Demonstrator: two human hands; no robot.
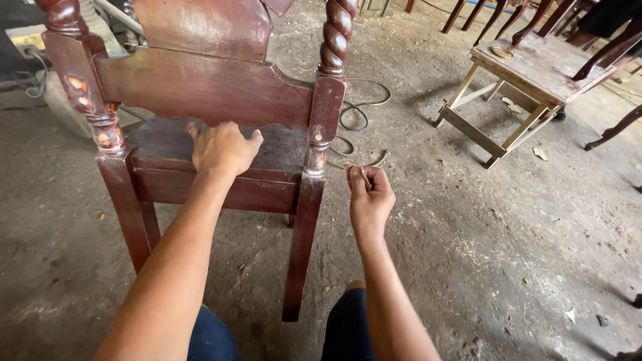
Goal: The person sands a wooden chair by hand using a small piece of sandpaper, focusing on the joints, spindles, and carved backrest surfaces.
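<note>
A dark red wooden chair stands on the dusty concrete floor, with its back toward the person. The left hand rests on the back edge of the chair seat, just under the wide back rail. Its grip is loose, with the fingers curled down over the wood, touching the chair but not closed around anything.

The right hand is just to the right of the chair's back right leg, near it but not touching it. Its grip is pinched shut on a small thin thing held between the thumb and fingers. It is too small to tell what it is.

The chair posts are twisted like rope. The right post rises above the right hand, and the left post has worn, lighter spots.

Behind the chair a thin cable lies in loops on the floor. Far off to the right stands a small pale wooden stool with a little round lid on top. More dark chair legs show at the top right corner. The person's knees in dark blue trousers show at the bottom.
</note>
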